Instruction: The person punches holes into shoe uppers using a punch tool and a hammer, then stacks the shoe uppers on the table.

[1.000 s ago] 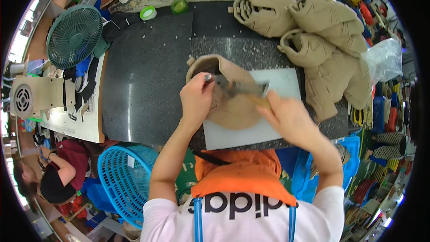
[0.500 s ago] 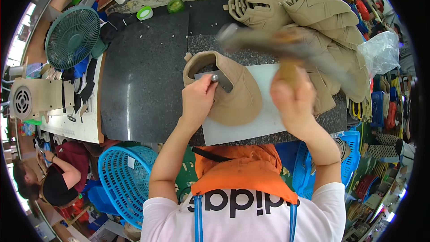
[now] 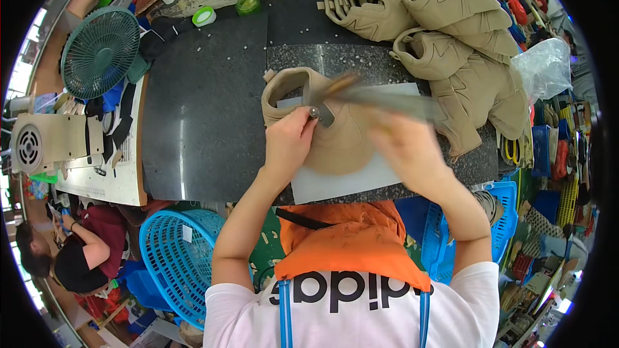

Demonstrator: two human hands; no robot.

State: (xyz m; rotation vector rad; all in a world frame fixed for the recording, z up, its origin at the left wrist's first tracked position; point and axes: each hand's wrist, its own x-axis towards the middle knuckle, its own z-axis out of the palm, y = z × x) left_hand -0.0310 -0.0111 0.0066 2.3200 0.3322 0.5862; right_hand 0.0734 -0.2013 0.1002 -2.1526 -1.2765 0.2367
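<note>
A beige shoe upper lies on a white cutting board in front of me. My left hand rests at its opening and pinches a small metal punch, whose round top shows above the fingers; its lower end is hidden. My right hand is closed around the handle of a hammer. Motion smears the hammer, and its head is close beside the punch top; I cannot tell whether they touch.
Several beige shoe uppers are heaped at the right of the dark worktop. Green tape rolls lie at the back. A green fan stands left. Blue baskets sit below the edge. Another person is at lower left.
The hammer has swung down and left, from the uppers' heap toward the punch. My right hand has moved slightly left. My left hand stays at the shoe upper with the punch.
</note>
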